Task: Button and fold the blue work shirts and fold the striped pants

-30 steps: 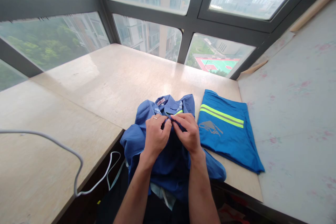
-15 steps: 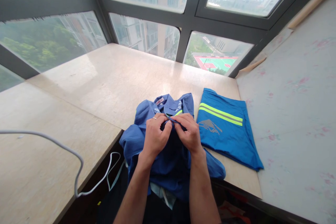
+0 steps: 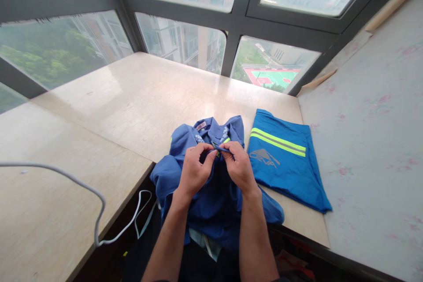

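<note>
A blue work shirt (image 3: 218,202) with a collar and a small yellow-green stripe lies rumpled over the near edge of the pale stone ledge (image 3: 148,97). My left hand (image 3: 194,169) and my right hand (image 3: 239,167) meet just below the collar, fingers pinched on the shirt's front placket. A ring shows on my left hand. What lies between the fingertips besides cloth is too small to make out.
A folded bright-blue garment (image 3: 284,158) with yellow-green reflective stripes and a grey logo lies to the right of the shirt. A white cable (image 3: 95,202) loops across the lower ledge at left. Windows rise behind; a patterned wall stands to the right.
Both hands have shifted slightly up the placket toward the collar, and the fingers have re-pinched the cloth. The shirt and the folded garment have stayed in place.
</note>
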A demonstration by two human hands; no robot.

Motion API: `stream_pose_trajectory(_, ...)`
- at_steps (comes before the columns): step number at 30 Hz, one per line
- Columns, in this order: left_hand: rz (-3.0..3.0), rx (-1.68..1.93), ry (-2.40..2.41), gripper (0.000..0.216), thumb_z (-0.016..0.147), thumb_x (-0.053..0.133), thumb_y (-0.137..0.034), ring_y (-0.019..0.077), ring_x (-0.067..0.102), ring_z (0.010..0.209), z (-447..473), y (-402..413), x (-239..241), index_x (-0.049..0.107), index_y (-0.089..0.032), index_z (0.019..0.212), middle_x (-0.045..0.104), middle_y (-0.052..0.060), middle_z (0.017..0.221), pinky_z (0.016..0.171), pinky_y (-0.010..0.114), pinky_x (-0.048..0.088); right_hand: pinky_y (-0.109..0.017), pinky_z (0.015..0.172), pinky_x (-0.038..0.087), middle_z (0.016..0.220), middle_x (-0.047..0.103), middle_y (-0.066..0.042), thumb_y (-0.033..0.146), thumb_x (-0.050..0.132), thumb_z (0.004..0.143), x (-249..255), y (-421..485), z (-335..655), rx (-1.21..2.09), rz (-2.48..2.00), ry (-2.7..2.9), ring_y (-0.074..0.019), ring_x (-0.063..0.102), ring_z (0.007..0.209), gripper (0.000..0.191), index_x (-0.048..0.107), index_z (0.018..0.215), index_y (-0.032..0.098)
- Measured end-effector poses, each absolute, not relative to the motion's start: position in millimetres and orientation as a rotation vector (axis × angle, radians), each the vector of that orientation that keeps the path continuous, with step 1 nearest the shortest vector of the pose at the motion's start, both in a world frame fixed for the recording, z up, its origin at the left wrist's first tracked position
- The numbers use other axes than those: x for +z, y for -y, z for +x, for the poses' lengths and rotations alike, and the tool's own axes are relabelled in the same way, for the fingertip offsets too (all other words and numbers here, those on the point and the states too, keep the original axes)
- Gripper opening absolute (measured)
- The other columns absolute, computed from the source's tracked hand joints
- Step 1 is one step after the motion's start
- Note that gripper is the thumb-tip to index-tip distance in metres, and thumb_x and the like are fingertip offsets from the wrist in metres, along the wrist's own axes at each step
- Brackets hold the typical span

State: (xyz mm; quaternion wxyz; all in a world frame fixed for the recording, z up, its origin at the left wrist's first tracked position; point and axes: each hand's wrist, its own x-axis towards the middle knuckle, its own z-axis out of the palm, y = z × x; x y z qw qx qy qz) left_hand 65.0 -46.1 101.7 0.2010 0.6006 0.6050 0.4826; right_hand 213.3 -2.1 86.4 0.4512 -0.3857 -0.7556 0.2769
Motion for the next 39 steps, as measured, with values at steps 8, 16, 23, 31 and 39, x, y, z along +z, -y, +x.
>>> stream_pose_trajectory(8,1.820,1.462,-1.684,0.022,0.093,0.055,-0.018,0.0201,0.068,0.097,72,46,96,0.070,-0.023,0.109,0.075,0.005,0.105,0.091,0.037,0.049,-0.033,0.083,0.053,0.094,0.071,-0.004,0.030,0.056,0.095,84,2,217,0.851,-0.988,1.795,-0.0200,0.065,0.089,0.015,0.069,0.096,0.023)
stream_pose_trajectory(16,1.952,1.296,-1.678,0.031,0.094,0.054,-0.024,0.0226,0.065,0.108,75,45,99,0.065,-0.021,0.123,0.072,0.008,0.113,0.095,0.039,0.046,-0.036,0.082,0.058,0.093,0.076,-0.004,0.029,0.063,0.087,84,3,212,0.892,-1.030,1.582,-0.0217,0.071,0.088,0.014,0.074,0.094,0.022)
stream_pose_trajectory(23,1.969,1.269,-1.629,0.030,0.094,0.057,-0.025,0.0223,0.065,0.108,73,44,97,0.065,-0.023,0.123,0.072,0.007,0.113,0.097,0.039,0.045,-0.036,0.085,0.059,0.094,0.077,-0.003,0.028,0.068,0.084,85,5,211,0.879,-1.030,1.495,-0.0212,0.072,0.089,0.015,0.076,0.096,0.023)
stream_pose_trajectory(31,1.921,1.264,-1.633,0.032,0.094,0.051,-0.018,0.0223,0.067,0.103,69,41,94,0.069,-0.023,0.120,0.074,0.008,0.109,0.095,0.039,0.048,-0.037,0.087,0.056,0.095,0.074,-0.004,0.028,0.064,0.090,85,5,205,0.777,-0.996,1.529,-0.0206,0.069,0.092,0.014,0.076,0.096,0.025)
stream_pose_trajectory(39,1.868,1.318,-1.573,0.033,0.094,0.051,-0.016,0.0211,0.067,0.100,66,41,90,0.069,-0.025,0.120,0.074,0.007,0.109,0.093,0.038,0.050,-0.036,0.086,0.054,0.092,0.072,-0.005,0.027,0.062,0.088,89,4,202,0.788,-1.062,1.519,-0.0204,0.067,0.090,0.014,0.075,0.090,0.023)
